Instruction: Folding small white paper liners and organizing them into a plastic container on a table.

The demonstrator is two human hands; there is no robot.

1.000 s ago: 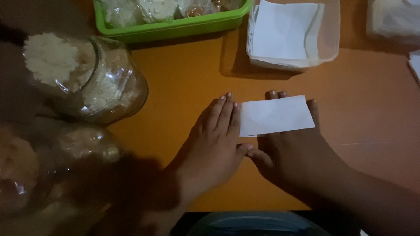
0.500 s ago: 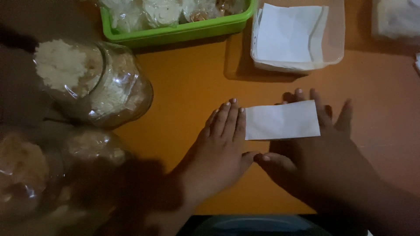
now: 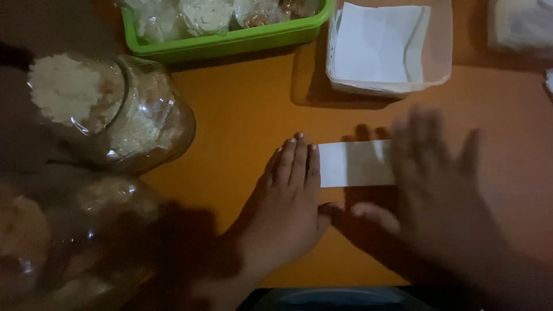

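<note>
Paper: a folded white rectangular sheet (image 3: 354, 164) lies flat on the orange bench (image 3: 242, 121). Left hand (image 3: 291, 201), fingers extended and nothing grasped, pins its near-left edge to stop sliding. Right hand (image 3: 438, 190), blurred, spread open, covers the opposite end, flattening it.

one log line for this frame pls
left hand flat, fingertips at white paper strip | right hand blurred over strip | orange table | clear tub of paper behind
</note>
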